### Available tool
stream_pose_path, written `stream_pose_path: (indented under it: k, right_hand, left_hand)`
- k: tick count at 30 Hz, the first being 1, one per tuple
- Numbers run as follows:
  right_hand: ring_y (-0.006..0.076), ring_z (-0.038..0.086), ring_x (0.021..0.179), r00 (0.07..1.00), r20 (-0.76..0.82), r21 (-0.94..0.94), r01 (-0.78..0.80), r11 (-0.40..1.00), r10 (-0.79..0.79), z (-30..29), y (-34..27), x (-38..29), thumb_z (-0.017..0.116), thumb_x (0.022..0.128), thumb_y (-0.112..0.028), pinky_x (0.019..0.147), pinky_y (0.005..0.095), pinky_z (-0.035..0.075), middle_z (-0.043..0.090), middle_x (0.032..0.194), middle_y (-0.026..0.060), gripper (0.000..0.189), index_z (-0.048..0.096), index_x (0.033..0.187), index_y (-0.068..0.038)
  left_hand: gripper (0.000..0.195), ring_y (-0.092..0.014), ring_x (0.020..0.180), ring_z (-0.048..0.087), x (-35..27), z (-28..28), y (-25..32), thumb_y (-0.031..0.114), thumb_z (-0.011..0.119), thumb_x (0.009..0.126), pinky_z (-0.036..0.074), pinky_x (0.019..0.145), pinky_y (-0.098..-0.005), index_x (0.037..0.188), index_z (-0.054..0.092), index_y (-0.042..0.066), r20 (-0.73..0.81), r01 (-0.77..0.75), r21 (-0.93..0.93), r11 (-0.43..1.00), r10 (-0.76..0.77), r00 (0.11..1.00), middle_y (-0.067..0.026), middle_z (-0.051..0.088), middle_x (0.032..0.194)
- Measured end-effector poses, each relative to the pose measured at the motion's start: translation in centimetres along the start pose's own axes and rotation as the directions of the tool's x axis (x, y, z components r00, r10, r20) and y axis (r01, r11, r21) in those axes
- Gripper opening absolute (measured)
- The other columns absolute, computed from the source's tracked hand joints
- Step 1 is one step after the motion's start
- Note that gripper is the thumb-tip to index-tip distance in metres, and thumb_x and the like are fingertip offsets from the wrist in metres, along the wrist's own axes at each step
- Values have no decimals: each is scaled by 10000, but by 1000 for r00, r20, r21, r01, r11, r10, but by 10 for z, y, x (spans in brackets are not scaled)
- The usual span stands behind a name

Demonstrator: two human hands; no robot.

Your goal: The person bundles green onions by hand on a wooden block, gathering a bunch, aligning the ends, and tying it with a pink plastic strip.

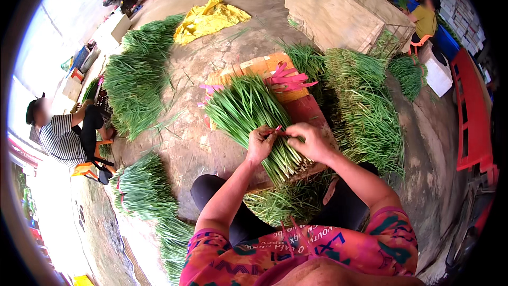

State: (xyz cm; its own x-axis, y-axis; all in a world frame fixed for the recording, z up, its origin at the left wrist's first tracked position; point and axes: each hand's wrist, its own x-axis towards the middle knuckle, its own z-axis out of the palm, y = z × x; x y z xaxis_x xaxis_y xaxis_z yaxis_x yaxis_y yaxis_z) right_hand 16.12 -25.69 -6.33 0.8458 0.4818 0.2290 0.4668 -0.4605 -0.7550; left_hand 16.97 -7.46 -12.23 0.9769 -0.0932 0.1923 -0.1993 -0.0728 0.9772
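Observation:
A thick bundle of long green chive-like stalks (250,107) lies before me on a low board (311,113). Its pale cut ends point toward my knees. Across the bundle, my left hand (261,143) pinches a narrow pink strip (278,128) between thumb and finger. Close beside it, my right hand (311,141) grips the strip too, fingers bent over the stalks. Most of the strip is hidden by the hands and greens. Loose pink strips (287,80) rest on an orange-yellow pad (254,65) at the board's far end.
Piles of greens lie at left (135,83), lower left (147,186) and right (361,107). A yellow sheet (210,18) is spread on the floor beyond. A seated person (63,135) is at left, another (424,18) at far right. Large tan-covered blocks (333,12) stand behind.

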Motion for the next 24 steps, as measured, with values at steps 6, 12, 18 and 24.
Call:
stream_pose_path:
  k: [6, 12, 18, 24]
  right_hand:
    - [56, 502, 614, 978, 153, 473, -197, 859, 140, 9, 34, 34, 608, 781, -64, 548, 212, 432, 549, 699, 20, 295, 541, 1054, 27]
    - [81, 576, 560, 976, -78, 498, -139, 856, 204, 32, 36, 34, 621, 780, -88, 485, 205, 447, 633, 723, 61, 122, 640, 816, 27]
    - [92, 567, 554, 953, 79, 595, -281, 753, 293, 17, 55, 65, 576, 802, -75, 481, 209, 460, 605, 689, 48, 128, 606, 890, 12]
    - [156, 595, 648, 965, -72, 155, -238, 959, 251, 22, 120, 154, 587, 720, -76, 617, 283, 476, 634, 761, 87, 183, 619, 894, -31]
  left_hand:
    - [92, -92, 627, 463, 2, 1, 7, 0, 530, 797, 376, 565, -230, 814, 616, -27, 54, -29, 81, 996, 25, 998, -33, 497, 675]
    - [74, -170, 611, 486, 4, -1, 14, 5, 535, 791, 392, 566, -260, 815, 586, -44, 89, -122, 233, 965, 103, 991, -102, 506, 666]
    - [71, -239, 636, 539, -6, 5, 13, 6, 548, 772, 419, 568, -296, 807, 602, -24, -48, -99, 331, 938, 122, 991, -123, 537, 702]
    - [59, -251, 630, 535, -7, 9, 7, 1, 550, 771, 416, 561, -298, 799, 601, -13, -40, -103, 345, 933, 124, 991, -121, 533, 716]
